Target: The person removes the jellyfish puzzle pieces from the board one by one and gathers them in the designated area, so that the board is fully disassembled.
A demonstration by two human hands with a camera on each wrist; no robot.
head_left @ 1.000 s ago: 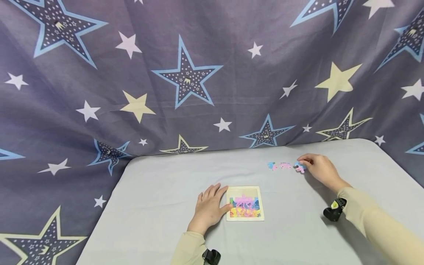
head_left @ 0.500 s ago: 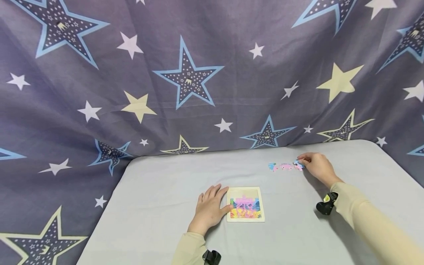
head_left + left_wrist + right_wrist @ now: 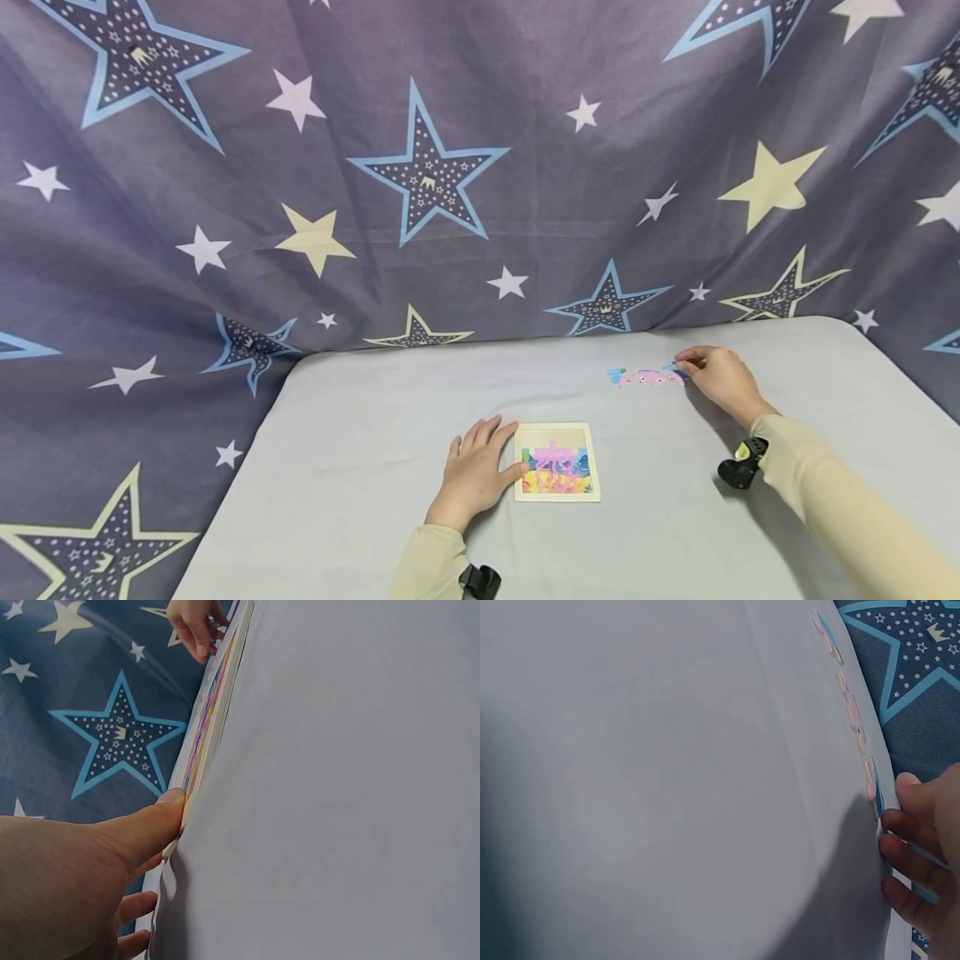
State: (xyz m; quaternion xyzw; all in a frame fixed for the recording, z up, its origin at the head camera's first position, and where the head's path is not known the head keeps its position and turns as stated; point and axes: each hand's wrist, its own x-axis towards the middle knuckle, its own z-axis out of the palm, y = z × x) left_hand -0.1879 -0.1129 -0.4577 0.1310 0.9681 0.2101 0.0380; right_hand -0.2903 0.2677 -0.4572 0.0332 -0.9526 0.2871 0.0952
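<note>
In the head view a square puzzle tray [image 3: 553,497] with a pale frame lies on the table. Its lower part is filled with pink, blue and yellow picture pieces; the upper part shows bare backing. My left hand [image 3: 472,479] rests at the tray's left side, fingers spread, thumb touching the frame. Further back on the right, my right hand [image 3: 722,382] pinches a blue and pink puzzle piece [image 3: 871,781], partly hidden by the fingertips. A pink puzzle piece [image 3: 647,377] lies just left of it, and a blue and pink piece [image 3: 617,377] lies beyond that.
A pale grey cloth covers the table [image 3: 337,467]. Behind it hangs a dark star-patterned curtain [image 3: 465,275], close to the three pieces.
My right hand has turned the blue and pink piece and shifted it left, up against the pink piece. The left hand and tray stay in place.
</note>
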